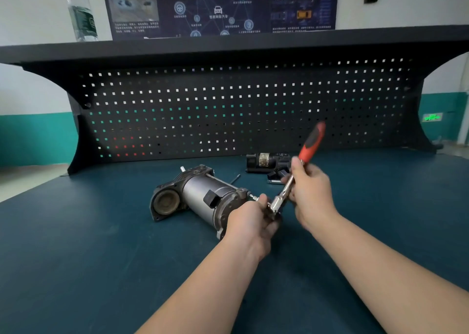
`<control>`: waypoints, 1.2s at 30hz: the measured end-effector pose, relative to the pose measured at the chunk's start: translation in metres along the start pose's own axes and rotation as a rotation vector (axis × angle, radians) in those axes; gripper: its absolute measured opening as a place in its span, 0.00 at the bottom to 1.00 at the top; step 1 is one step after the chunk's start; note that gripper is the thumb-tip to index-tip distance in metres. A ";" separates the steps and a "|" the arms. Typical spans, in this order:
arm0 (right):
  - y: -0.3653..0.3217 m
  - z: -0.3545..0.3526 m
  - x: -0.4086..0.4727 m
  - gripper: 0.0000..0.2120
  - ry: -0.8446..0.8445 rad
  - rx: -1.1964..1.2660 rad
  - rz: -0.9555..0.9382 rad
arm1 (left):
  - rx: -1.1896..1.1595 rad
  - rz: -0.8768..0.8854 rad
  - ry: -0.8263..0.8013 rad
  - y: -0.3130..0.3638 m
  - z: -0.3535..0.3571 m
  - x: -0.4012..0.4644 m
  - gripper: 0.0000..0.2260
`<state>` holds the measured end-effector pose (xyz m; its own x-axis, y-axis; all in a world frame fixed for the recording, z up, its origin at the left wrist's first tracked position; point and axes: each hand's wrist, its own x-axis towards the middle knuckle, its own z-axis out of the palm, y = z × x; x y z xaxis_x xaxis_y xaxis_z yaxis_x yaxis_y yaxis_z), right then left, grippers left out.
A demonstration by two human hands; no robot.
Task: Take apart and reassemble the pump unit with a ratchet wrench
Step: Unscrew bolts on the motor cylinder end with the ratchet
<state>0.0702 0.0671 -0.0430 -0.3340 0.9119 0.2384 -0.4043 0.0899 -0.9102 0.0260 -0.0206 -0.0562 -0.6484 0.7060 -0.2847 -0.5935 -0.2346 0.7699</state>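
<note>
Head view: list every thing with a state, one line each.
Pump: on its side on the bench, bolt at its end partly out.
Ratchet: head at that bolt, red handle tilted up and away.
Left hand: closed around the ratchet head.
Right hand: gripping the shaft.
Black part: detached, lying behind.
Bottle: upright on the shelf.

A workshop or technical training room, shown by the dark green-topped bench backed by a black perforated tool panel under a shelf, with an automotive technology poster on the white-and-teal wall behind
</note>
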 end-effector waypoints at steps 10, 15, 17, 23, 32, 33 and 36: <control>-0.005 0.006 -0.034 0.07 -0.340 -0.412 -0.874 | -0.071 0.014 -0.122 0.002 -0.002 -0.001 0.10; -0.004 0.000 -0.004 0.11 0.033 -0.123 -0.104 | -0.036 -0.008 -0.031 0.001 0.003 -0.002 0.08; 0.003 -0.003 0.004 0.13 0.095 0.211 0.370 | -0.023 -0.004 -0.022 0.002 0.004 -0.003 0.09; 0.001 0.003 -0.003 0.11 0.073 0.269 0.328 | -0.021 -0.006 -0.031 0.004 0.001 -0.006 0.06; -0.009 0.007 -0.038 0.09 -0.500 -0.589 -1.092 | -0.252 0.042 -0.270 0.005 0.002 -0.017 0.15; -0.008 0.008 -0.037 0.09 -0.453 -0.548 -1.053 | -0.269 0.028 -0.266 0.004 0.002 -0.015 0.13; -0.005 0.007 -0.026 0.06 -0.222 -0.363 -0.704 | -0.095 -0.021 -0.073 0.002 0.003 -0.005 0.09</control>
<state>0.0751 0.0398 -0.0428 -0.2811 0.4963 0.8214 -0.2944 0.7701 -0.5660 0.0294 -0.0232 -0.0517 -0.6008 0.7576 -0.2552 -0.6513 -0.2788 0.7057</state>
